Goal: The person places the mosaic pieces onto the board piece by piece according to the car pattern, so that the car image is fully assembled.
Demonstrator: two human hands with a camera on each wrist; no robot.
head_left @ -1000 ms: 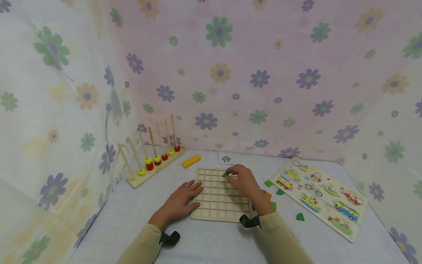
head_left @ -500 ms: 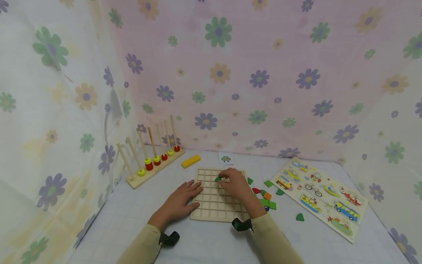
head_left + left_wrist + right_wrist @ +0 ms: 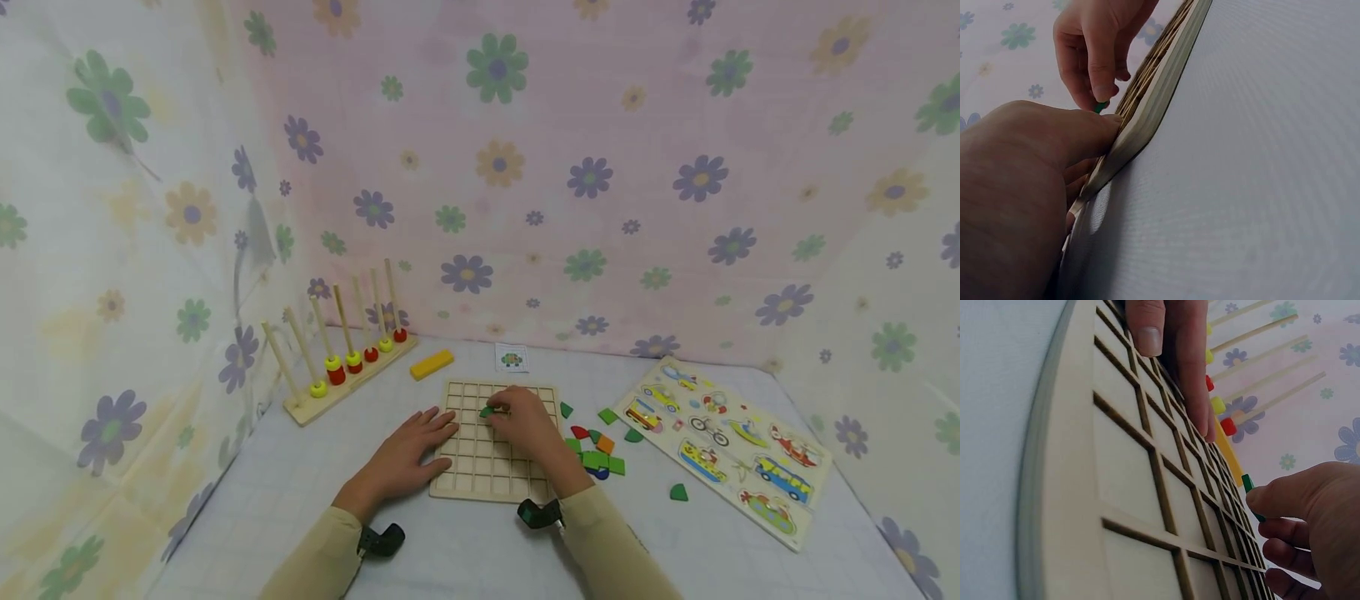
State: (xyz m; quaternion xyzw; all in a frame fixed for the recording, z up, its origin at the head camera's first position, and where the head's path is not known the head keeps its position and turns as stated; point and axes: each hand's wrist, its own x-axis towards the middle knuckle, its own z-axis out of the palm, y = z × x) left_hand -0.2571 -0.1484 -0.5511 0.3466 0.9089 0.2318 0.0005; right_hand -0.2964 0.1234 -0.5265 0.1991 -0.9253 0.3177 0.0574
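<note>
A wooden grid board [image 3: 475, 487], divided into small square cells, lies flat in the middle of the table. Over its upper cells my right hand [image 3: 525, 427] pinches a small green piece [image 3: 487, 412] between thumb and fingers. In the right wrist view the green piece [image 3: 1248, 484] shows edge-on beyond the thumb, close over the grid. My left hand [image 3: 405, 456] rests on the board's left edge, fingers spread and fairly straight. From the left wrist view, its thumb [image 3: 1094, 131] lies on the frame's rim, while its other fingers are mostly hidden.
Right of the board lie loose green pieces [image 3: 595, 459], a red piece [image 3: 579, 432] and an orange square [image 3: 604, 444]. Farther right is a vehicle puzzle board [image 3: 738, 458]. A peg rack with beads [image 3: 352, 379], a yellow block [image 3: 432, 364] and a turtle picture card [image 3: 512, 358] stand behind.
My right hand has moved left and slightly nearer across the board with the green piece, uncovering loose pieces at the right. The left hand stays at the board's edge.
</note>
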